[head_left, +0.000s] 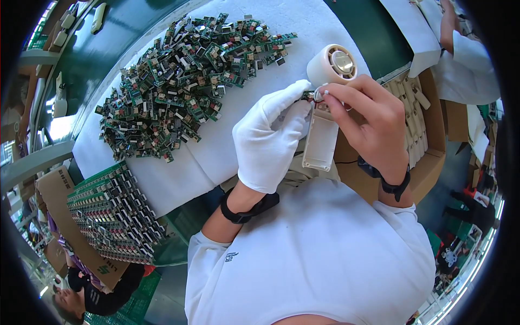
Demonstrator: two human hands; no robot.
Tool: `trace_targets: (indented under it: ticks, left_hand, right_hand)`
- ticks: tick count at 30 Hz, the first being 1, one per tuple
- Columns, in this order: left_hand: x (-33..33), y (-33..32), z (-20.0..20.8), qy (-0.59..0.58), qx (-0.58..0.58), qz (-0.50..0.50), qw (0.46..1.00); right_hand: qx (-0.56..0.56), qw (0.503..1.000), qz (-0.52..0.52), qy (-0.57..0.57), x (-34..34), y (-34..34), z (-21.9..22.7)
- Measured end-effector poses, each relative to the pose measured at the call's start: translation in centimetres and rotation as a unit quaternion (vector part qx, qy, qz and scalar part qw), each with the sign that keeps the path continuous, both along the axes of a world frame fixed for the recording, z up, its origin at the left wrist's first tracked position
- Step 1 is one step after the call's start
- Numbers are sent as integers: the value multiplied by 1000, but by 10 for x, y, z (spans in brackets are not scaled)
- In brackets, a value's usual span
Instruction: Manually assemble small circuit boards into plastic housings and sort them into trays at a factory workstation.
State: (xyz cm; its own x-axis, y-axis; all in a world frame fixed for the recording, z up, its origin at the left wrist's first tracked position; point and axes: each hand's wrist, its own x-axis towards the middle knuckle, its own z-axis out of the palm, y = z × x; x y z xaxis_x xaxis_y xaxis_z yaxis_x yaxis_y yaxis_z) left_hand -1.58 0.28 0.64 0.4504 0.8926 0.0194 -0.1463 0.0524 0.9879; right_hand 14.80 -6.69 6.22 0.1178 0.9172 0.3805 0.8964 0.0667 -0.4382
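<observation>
In front of my chest is a cream handheld fan, its round fan head (332, 64) pointing away from me. Its hollow handle shell (320, 142) lies open toward me. My left hand (269, 138), in a white glove, is closed with thumb and fingers pinching a small circuit board (308, 96) at the top of the handle. My bare right hand (374, 116) is closed too, its thumb and forefinger pinching a thin wire (318, 93) beside the board. The fingers partly hide where wire and board meet.
A large heap of small green circuit boards (184, 81) covers the white foam sheet (216, 157). Stacked board panels (114, 211) stand at the left by a cardboard piece. A carton (428, 173) of cream shells is at my right. Co-workers are at both sides.
</observation>
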Motion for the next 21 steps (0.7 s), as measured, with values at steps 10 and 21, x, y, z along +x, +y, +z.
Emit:
trace_targets:
  ticks: [10, 21]
  left_hand:
    - [3, 0, -7, -3, 90, 19, 996]
    - [-1, 1, -10, 27, 224, 14, 974]
  right_hand:
    - [-15, 998, 61, -32, 6, 4, 4]
    - [-25, 989, 146, -15, 21, 12, 6]
